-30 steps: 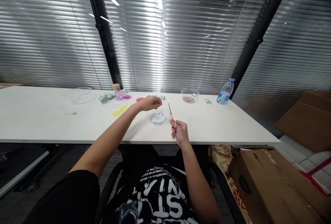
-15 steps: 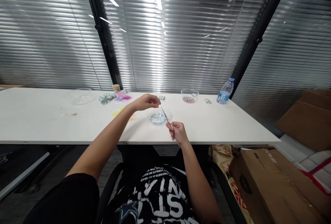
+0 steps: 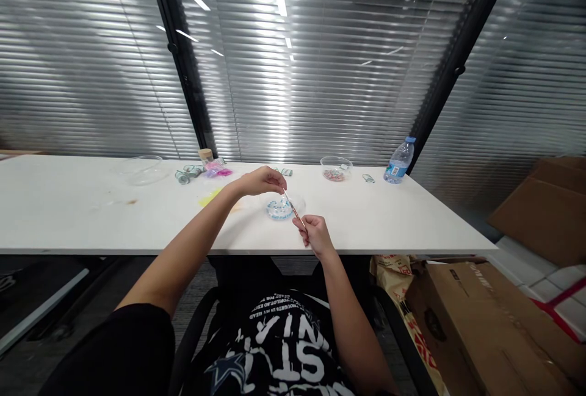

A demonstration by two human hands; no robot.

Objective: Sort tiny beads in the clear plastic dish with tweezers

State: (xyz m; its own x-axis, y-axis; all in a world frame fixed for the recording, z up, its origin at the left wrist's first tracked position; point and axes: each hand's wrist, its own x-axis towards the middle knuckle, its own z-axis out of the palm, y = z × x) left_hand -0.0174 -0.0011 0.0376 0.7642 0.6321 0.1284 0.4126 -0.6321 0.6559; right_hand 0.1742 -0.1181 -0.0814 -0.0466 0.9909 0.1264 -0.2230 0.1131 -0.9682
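My right hand [image 3: 315, 234], low in front of me near the table's edge, pinches slim tweezers [image 3: 296, 213] with a silver pointed tip and a copper-coloured body. Their tip points up and left to my left hand [image 3: 270, 181]. My left fingertips are pressed together right at that tip; whatever they hold is too small to make out. Beneath both hands lies a clear round dish [image 3: 279, 218] with blue and pale beads in it. The tweezers cross in front of its right side.
Left of the dish lies something yellow [image 3: 208, 199]. Behind are pink and purple bags [image 3: 218, 170], a cork-topped jar [image 3: 206, 155] and rolled green-and-white pieces [image 3: 183, 177]. A tub of reddish beads [image 3: 336, 174] and a water bottle [image 3: 399, 163] stand at right.
My left hand has come slightly down and right, so its fingertips now meet the tip of the tweezers. My right hand has hardly moved.
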